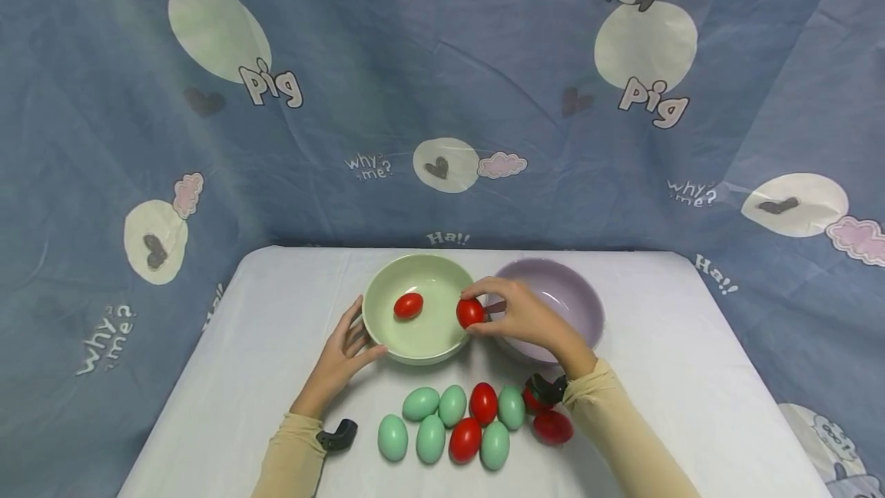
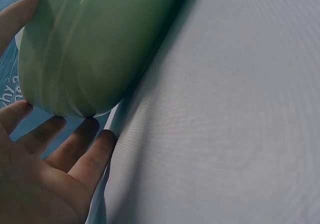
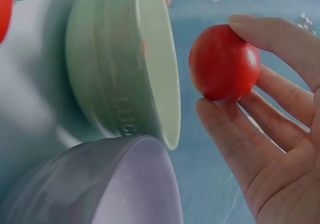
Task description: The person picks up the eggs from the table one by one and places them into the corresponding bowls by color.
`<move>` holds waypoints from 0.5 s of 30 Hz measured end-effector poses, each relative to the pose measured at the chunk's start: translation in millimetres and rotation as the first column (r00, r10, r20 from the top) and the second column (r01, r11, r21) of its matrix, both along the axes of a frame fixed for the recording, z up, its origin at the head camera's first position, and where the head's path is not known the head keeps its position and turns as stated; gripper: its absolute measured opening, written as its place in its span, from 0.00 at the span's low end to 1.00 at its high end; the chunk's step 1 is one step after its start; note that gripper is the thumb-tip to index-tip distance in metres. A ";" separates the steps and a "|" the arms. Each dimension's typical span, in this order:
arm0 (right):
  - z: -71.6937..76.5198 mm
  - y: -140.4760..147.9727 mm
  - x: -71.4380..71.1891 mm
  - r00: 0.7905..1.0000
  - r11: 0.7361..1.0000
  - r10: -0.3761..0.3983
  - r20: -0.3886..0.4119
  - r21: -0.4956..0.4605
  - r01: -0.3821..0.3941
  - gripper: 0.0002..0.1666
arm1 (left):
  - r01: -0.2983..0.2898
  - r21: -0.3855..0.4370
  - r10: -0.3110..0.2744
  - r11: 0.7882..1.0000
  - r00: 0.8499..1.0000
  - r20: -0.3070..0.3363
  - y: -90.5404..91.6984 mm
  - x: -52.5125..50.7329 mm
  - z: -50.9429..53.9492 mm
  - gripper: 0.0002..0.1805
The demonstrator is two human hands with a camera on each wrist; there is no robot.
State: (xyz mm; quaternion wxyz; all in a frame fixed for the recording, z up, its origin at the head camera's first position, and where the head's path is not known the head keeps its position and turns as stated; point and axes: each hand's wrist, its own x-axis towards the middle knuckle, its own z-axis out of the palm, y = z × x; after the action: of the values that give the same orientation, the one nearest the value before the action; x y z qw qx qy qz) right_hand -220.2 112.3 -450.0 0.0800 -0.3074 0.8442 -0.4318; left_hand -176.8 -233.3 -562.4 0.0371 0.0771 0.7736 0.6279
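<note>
The right hand [image 1: 520,317] pinches a red egg [image 1: 471,313] above the right rim of the green bowl [image 1: 434,335]; in the right wrist view the red egg [image 3: 224,63] sits between thumb and fingertips of the hand [image 3: 280,149], clear of the green bowl [image 3: 112,59]. Another red egg [image 1: 409,306] lies inside the green bowl. The left hand [image 1: 340,360] rests its spread fingers and thumb against the bowl's left side. In the left wrist view, fingertips of this hand [image 2: 55,169] touch the outside of the green bowl [image 2: 95,49].
A purple bowl [image 1: 577,298] stands right of the green one, partly behind the right hand. In front of the bowls, several green eggs [image 1: 431,439] and red eggs [image 1: 465,439] lie on the white table [image 1: 242,344]. A patterned blue cloth [image 1: 442,98] hangs behind.
</note>
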 end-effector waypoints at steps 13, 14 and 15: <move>-2.0 -26.3 -38.7 0.999 1.000 0.009 0.054 -0.011 -0.009 0.29 | -0.003 0.011 0.003 1.000 1.000 0.005 -1.2 -0.6 -3.8 0.57; -3.2 -27.7 -41.2 0.999 1.000 0.004 0.050 -0.001 -0.004 0.28 | -0.004 0.011 0.003 1.000 1.000 0.005 -1.1 -0.6 -3.7 0.57; -4.5 -29.3 -43.4 0.999 1.000 0.001 0.051 0.005 -0.001 0.29 | -0.002 0.015 0.002 1.000 1.000 0.003 -0.8 -0.7 -3.7 0.57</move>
State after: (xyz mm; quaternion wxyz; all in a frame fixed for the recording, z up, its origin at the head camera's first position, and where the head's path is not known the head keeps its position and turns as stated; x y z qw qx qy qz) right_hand -263.6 83.0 -454.5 0.1024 -0.2964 0.8428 -0.4374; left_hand -177.5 -234.1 -566.1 0.0371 0.0755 0.7690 0.6337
